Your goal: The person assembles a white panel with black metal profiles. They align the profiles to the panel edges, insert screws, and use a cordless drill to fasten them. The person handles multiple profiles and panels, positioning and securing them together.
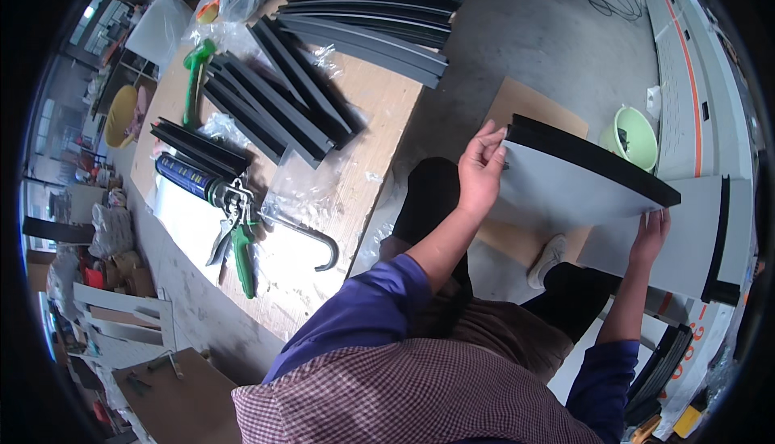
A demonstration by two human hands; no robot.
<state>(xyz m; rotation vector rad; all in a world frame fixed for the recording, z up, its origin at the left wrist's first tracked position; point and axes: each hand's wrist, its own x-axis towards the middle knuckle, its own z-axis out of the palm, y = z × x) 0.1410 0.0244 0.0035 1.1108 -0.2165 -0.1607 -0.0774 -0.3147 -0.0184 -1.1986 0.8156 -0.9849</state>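
Observation:
To the right of the table I hold a pale grey flat panel (565, 184) with a thick black profile strip (597, 156) along its far edge. My left hand (482, 171) is closed on the panel's left corner, thumb and fingers pinching at the strip's end. At the other end, my right hand (648, 240) grips the panel just below the strip, its fingers partly hidden. On the table lies a caulking gun (240, 238) with a green handle and a blue cartridge (184, 176). A green mallet (193, 81) lies farther back.
Black profile strips (371, 8) lie in groups on the wooden table (379, 121), among clear plastic film. Cardboard (529, 101) lies on the floor beneath the panel. At right are a light green basin (634, 139) and another grey panel (694, 234) with a black edge.

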